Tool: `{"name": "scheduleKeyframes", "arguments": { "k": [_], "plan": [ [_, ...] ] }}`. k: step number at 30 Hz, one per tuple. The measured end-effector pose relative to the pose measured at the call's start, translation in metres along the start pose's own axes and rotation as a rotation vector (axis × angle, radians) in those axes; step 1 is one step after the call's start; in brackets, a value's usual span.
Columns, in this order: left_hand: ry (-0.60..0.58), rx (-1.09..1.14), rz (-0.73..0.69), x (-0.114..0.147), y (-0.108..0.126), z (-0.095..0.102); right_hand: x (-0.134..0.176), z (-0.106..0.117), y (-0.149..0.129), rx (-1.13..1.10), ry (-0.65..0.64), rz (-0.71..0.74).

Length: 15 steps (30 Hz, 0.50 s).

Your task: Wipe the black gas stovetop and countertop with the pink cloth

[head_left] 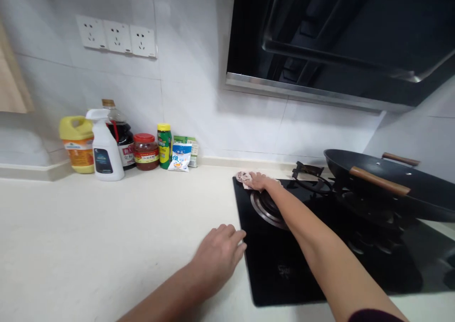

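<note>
My right hand (pixel 256 182) presses a pale, patterned cloth (pixel 242 176) against the far left corner of the black glass cooktop (pixel 270 265). Its fingers are bent over the cloth, and part of the cloth is hidden beneath them. Just in front of that hand is a burner (pixel 265 210) with metal rings, partly covered by my right forearm. My left hand (pixel 219 248) is beside the cooktop's left edge, over the pale countertop (pixel 106 246). Its fingers are loosely bent, with a small gap between thumb and forefinger, and nothing shows in them.
A large black wok (pixel 377 173) with wooden handles sits on the right burner. Behind the left burner lies a black pan support (pixel 313 177). Along the wall stand a spray bottle (pixel 105 149), a yellow jug (pixel 76 144), a red-lidded jar (pixel 146 152) and other packages. A range hood (pixel 320 38) hangs above.
</note>
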State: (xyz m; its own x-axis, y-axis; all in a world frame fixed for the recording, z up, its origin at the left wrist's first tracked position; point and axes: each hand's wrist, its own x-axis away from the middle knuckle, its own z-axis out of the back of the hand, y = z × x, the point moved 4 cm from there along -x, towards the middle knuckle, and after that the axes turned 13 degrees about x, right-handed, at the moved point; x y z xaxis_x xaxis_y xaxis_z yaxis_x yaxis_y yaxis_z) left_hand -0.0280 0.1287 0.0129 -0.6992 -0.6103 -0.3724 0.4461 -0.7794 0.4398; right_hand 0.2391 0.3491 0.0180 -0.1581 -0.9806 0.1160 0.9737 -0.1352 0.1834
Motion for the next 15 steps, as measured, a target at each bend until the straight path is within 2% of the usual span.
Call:
{"name": "scheduleKeyframes", "arguments": {
  "k": [7,11,15],
  "plan": [
    [0.234,0.247,0.228,-0.008,-0.025,0.031,0.061,0.010,-0.048,0.047,0.134,0.075],
    [0.252,0.269,0.261,-0.012,-0.034,0.034,0.106,0.011,-0.074,0.074,0.232,0.164],
    [0.269,0.285,0.282,-0.012,-0.037,0.041,0.147,0.005,-0.088,0.080,0.294,0.213]
  ]
}}
